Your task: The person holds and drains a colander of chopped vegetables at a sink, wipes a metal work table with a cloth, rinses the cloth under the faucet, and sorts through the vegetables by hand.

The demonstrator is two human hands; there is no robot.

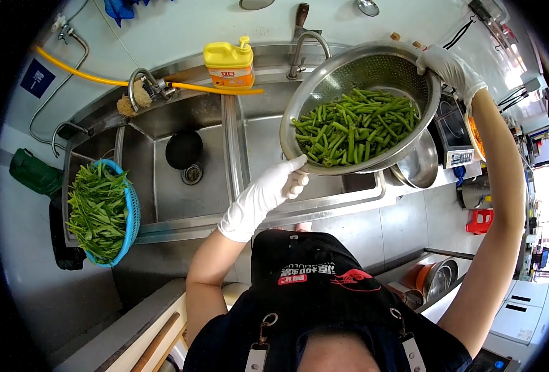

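Sink [259,133] beneath bean colander [373,69] between left hand [273,187] and right hand [455,67].

Cut green beans [355,127] inside a metal colander [380,71], left hand [265,197] at its near-left rim, right hand [453,69] opposite

We look forward and steeply down from one head-worn camera, over the wearer's apron [315,257] toward the nearby colander [364,75] and sink [211,164], the wide view curving to dark edges.
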